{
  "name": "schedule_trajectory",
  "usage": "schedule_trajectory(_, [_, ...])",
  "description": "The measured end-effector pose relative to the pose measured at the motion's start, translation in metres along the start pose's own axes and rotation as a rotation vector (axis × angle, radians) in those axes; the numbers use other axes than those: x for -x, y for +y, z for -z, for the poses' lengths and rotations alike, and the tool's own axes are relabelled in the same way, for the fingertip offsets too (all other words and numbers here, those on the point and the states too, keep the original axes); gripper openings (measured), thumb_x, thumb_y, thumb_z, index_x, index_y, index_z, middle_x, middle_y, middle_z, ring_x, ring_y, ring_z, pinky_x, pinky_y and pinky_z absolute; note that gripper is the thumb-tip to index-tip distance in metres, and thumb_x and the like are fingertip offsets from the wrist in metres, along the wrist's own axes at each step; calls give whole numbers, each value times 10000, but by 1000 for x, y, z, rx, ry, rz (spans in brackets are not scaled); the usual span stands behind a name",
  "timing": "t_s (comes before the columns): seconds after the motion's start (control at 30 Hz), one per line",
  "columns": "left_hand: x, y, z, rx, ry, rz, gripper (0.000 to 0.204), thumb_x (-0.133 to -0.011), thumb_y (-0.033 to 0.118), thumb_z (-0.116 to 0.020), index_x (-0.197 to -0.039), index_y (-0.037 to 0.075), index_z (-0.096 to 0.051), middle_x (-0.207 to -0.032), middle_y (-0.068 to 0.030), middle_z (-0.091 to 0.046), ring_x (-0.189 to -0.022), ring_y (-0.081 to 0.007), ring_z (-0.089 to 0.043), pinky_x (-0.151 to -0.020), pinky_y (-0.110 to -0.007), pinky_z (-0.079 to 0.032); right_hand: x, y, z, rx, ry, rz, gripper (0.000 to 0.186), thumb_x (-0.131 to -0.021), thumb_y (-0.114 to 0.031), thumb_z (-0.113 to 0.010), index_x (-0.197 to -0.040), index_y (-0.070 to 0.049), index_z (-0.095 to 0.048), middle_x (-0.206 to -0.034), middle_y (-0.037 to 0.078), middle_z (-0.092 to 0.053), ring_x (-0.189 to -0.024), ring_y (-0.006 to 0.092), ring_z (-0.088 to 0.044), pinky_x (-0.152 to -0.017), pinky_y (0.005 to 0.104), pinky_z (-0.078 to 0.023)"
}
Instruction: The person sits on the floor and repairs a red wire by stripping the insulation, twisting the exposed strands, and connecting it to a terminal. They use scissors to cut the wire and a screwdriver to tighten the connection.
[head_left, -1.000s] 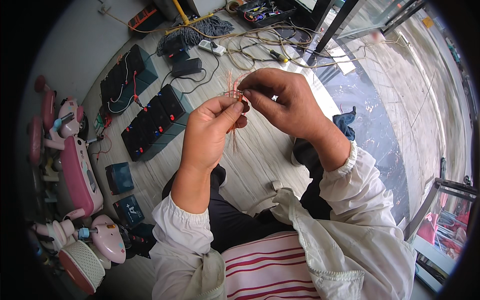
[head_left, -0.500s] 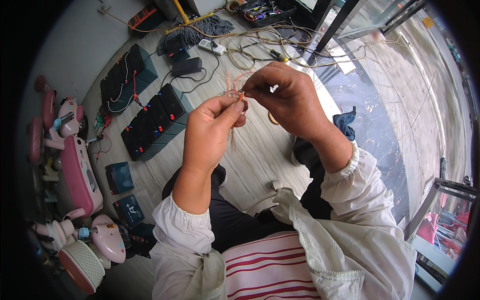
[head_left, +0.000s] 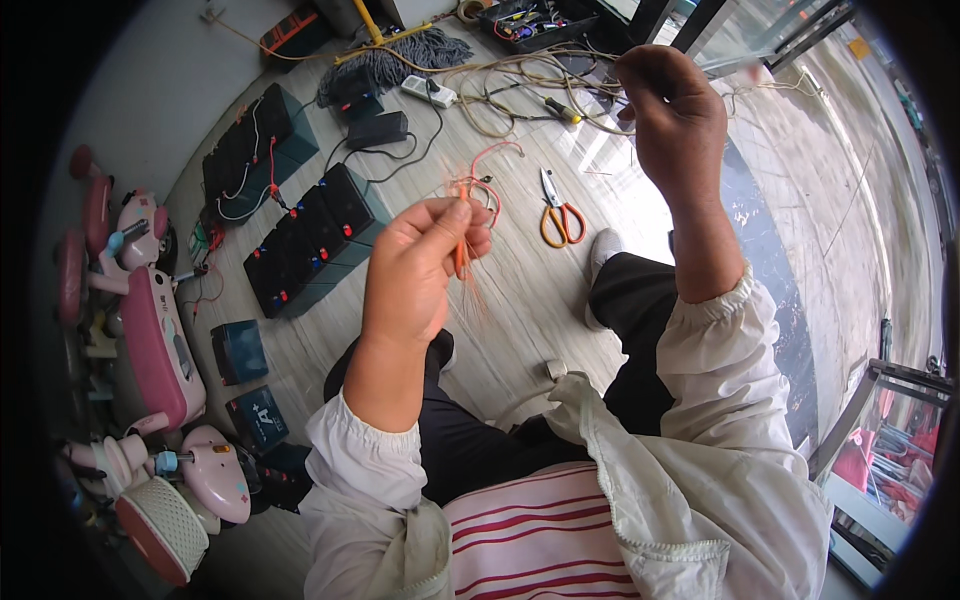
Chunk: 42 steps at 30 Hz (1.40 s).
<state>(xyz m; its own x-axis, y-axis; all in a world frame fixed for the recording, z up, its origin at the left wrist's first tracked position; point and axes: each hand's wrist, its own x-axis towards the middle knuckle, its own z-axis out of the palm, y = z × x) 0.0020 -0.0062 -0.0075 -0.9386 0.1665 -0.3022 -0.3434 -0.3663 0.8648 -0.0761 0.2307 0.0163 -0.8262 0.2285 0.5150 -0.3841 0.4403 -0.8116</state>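
My left hand point(head_left: 415, 260) is closed, thumb against fingers, on an orange wire point(head_left: 461, 262) whose fine strands fan out above and below the grip. Away to the upper right hangs my right hand point(head_left: 680, 125), fingers curled in toward the thumb; whatever may be pinched there is hidden. Just beyond the left fingers a thin pink-red wire point(head_left: 496, 148) with small end fittings curves over the floor. Scissors point(head_left: 552, 195) with one yellow and one red handle lie on the floor between the two hands, blades pointing away from me.
Rows of black batteries point(head_left: 315, 235) with red and blue terminals stand at left, beside a pink child's ride-on toy point(head_left: 160, 350). Farther off are a mop point(head_left: 400, 60), a white power strip point(head_left: 428, 92), a screwdriver point(head_left: 562, 110), coiled cables point(head_left: 490, 115) and a tool tray point(head_left: 535, 25).
My right hand has drawn away from the left, up and to the right, uncovering the scissors. The left hand stays nearly in place, and the orange wire in it shows more fully.
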Motion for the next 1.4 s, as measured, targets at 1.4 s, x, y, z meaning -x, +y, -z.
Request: schedule_trajectory(1.4, [-5,3,-11,-9,-111,-48,144,-917,134,-566,-971,7,-609,-930,-104,-646,-744,-106,-589,-748,-270,-498,51,-32,-27,-195,-462,73,120,-752,-1,-672,-863,-33,-641,-793,80,-582,-684,185,-602,-583,271,-483])
